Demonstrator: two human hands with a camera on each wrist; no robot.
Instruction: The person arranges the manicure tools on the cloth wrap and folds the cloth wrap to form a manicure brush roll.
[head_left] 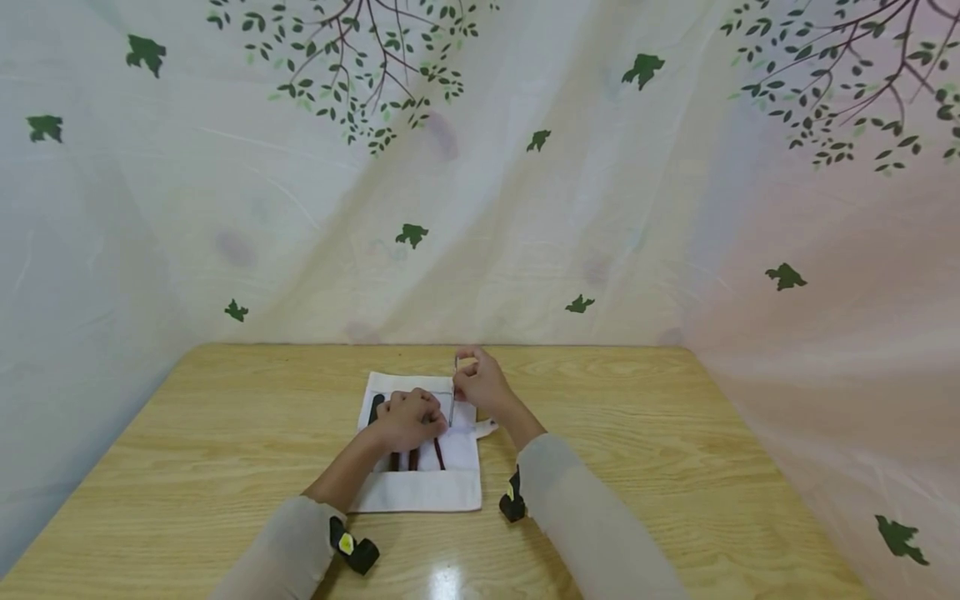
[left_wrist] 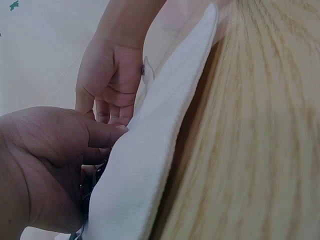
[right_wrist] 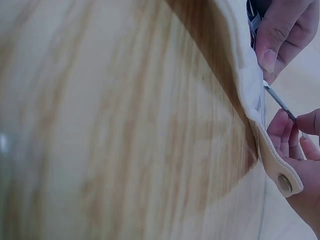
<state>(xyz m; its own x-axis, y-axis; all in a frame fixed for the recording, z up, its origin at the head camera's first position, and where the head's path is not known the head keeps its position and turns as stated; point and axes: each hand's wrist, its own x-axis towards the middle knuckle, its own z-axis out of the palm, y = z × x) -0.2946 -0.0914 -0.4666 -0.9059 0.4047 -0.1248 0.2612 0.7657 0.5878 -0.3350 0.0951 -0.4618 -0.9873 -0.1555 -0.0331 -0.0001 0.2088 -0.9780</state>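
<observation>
A white cloth pouch (head_left: 442, 493) lies spread on the table, with several dark slender tools (head_left: 413, 459) in it and a black piece (head_left: 376, 407) at its left. My right hand (head_left: 486, 387) holds a thin metal rod-shaped tool (right_wrist: 281, 103) with a knurled shaft between thumb and fingers. The tool stands steeply, its lower end at the pouch's cloth. My left hand (head_left: 408, 421) lies over the pouch's middle. In the right wrist view its thumb (right_wrist: 270, 57) and a finger pinch the cloth edge near the tool's tip. Its palm hides part of the contents.
A strap (right_wrist: 272, 155) with a metal snap (right_wrist: 285, 184) sticks out from the pouch's right side. Beneath is a wood-grain table (head_left: 637, 467). A pale curtain (head_left: 480, 208) printed with leaves hangs behind the table's far edge.
</observation>
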